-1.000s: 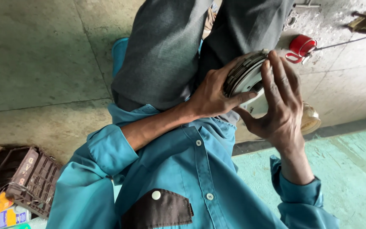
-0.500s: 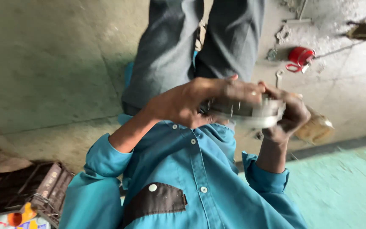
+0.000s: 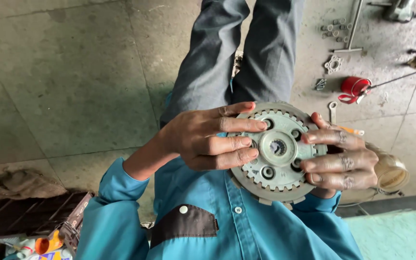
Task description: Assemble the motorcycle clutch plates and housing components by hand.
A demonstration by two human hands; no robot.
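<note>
— What are the hands holding?
— One toothed clutch hub (image 3: 276, 149), flat face turned up at the camera, is sitting between the left hand (image 3: 203, 137) and right hand (image 3: 345, 161), fingers gripping its rim.
— Beyond them?
— One red can (image 3: 355, 88) is lying on the floor.

Both hands have turned the toothed metal disc (image 3: 276, 150) face-up toward the camera.

The toothed metal disc (image 3: 276, 150) is a round, grey, gear-like part with small teeth running round an inner ring and wider notches on its outer rim (a splined hole sits in the raised hub at its centre). Several round holes ring that hub. It is held face-up toward the camera, above the teal shirt front.
</note>
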